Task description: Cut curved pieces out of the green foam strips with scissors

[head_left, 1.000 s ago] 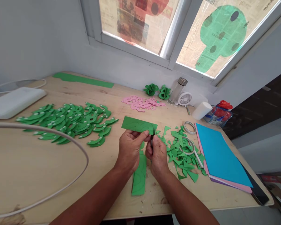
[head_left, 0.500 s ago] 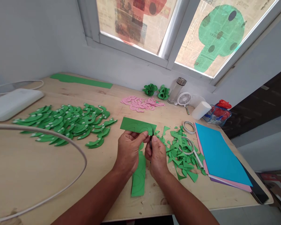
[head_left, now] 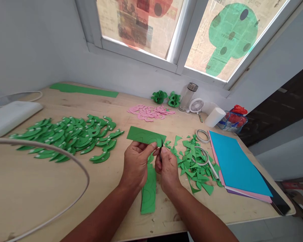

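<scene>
Green paper strip [head_left: 144, 135], above the tabletop [head_left: 103, 183], pinched in left hand [head_left: 135, 164]; scissors [head_left: 162, 145], gripped in right hand [head_left: 169, 168], at strip's right end; possible fault: miscut across drawn curve [head_left: 154, 138], should pinch slip.

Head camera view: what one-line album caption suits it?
The left hand holds a curve-marked green strip; the right hand, a dark tool, apparently scissors, at its end, green scraps nearby.

You face a pale wall [head_left: 111, 69] with a grey-framed window [head_left: 191, 35] above the bench [head_left: 108, 171], a light, knotted wood surface. Printed paper [head_left: 199, 43] covers both visible panes [head_left: 161, 37]; light passes through, brightest along the edges. To your right, note a dark brown panel [head_left: 282, 94] and, lower, grey floor [head_left: 262, 230].
</scene>
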`<state>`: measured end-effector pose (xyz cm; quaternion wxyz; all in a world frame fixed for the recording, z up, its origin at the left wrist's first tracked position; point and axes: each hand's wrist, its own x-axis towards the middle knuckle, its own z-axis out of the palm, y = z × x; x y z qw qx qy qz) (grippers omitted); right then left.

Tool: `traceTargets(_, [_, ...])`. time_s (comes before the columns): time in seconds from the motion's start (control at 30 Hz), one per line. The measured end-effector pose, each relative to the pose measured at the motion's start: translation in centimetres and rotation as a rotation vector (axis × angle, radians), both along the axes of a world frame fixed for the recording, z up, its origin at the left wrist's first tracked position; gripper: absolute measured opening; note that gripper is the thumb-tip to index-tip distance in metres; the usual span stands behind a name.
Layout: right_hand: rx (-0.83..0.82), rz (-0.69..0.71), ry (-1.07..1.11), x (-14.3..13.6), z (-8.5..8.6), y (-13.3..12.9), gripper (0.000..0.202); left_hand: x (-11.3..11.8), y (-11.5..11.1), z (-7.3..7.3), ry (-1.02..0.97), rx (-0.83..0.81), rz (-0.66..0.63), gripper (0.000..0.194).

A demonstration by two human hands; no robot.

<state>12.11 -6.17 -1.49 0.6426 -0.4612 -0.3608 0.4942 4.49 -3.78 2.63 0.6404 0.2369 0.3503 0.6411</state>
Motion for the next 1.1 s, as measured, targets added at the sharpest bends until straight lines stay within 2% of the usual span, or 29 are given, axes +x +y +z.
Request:
traceTargets(0.27, [-0.001,0.007,-0.008,0.0,-0.3,0.1,0.048,0.0,0.2,-0.5,0.039,0.038,-0.057,0.018])
traceTargets(0.43, [-0.001,0.007,-0.02,0.0,-0.3,0.0,0.048,-0.2,0.4,-1.0,0.086,0.007,-0.103,0.022])
traceTargets(0.77, [-0.027,0.005,-0.043,-0.1,0.1,-0.2,0.05,-0.7,0.6,-0.5,0.208,0.012,-0.121,0.021])
traceTargets(1.1, [-0.007,0.026,-0.063,0.2,-0.4,-0.2,0.049,-0.9,0.6,-0.8,0.268,0.008,-0.139,0.019])
